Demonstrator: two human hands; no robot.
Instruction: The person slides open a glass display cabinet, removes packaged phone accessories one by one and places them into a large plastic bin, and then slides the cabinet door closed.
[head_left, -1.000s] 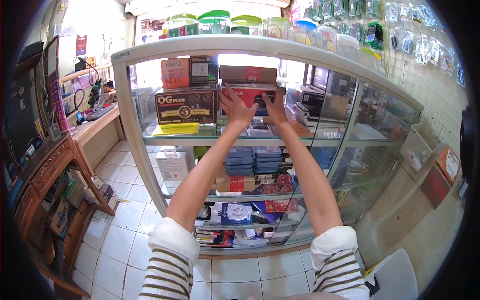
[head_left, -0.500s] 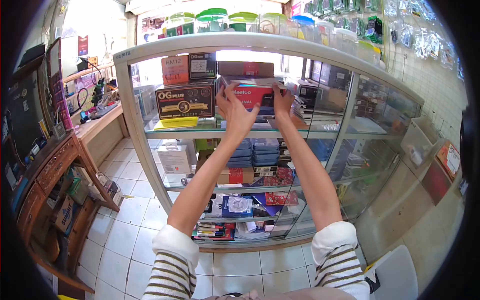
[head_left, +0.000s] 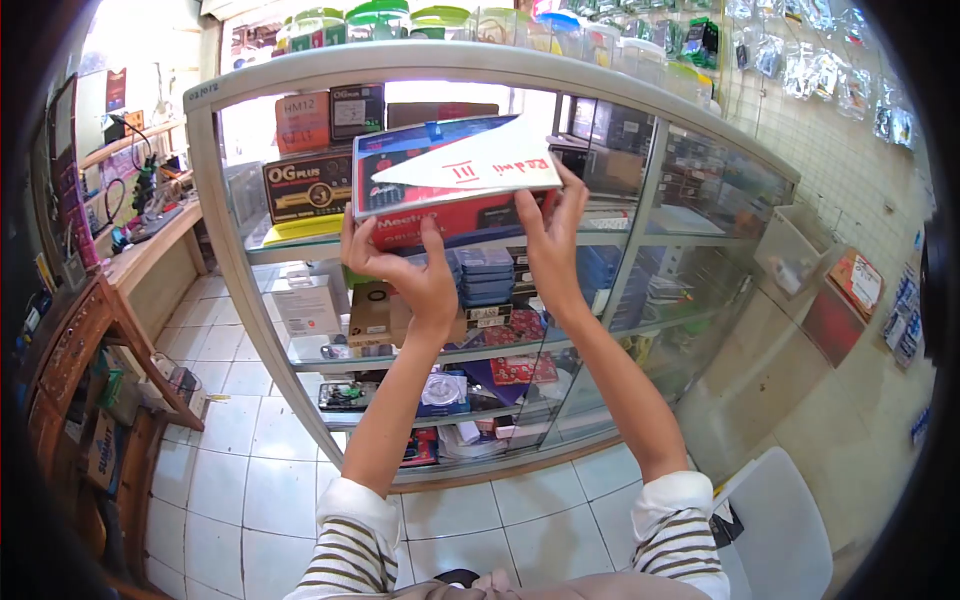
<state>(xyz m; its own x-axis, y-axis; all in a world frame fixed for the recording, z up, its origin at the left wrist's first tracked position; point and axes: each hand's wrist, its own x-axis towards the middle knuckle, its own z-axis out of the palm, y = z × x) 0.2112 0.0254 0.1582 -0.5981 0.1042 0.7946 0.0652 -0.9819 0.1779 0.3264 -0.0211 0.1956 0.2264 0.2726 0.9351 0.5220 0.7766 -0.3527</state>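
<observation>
A red and blue "Meetoo" box (head_left: 460, 216) is held up in front of the glass display cabinet (head_left: 655, 155), tilted so its top faces me. On its top lies a white paper piece (head_left: 470, 165) with "Redmi" written in red. My left hand (head_left: 410, 275) grips the box's near left corner, thumb on the front. My right hand (head_left: 553, 235) closes on its right end, thumb on the front and fingers around the side. Behind the box, on the upper shelf, stand an "OG Plus" box (head_left: 300, 190) and an orange "HM12" box (head_left: 302, 120).
Blue cases (head_left: 487, 275) are stacked on the shelf below. Tubs with coloured lids (head_left: 440, 22) line the cabinet top. A wooden desk (head_left: 60, 350) stands at the left, a white chair (head_left: 775, 520) at the lower right. Packaged goods (head_left: 800, 60) hang on the right wall.
Both hands have drawn the Meetoo box off the upper shelf, out towards me. It is now tilted, with its top and the white paper showing. The view has shifted slightly.
</observation>
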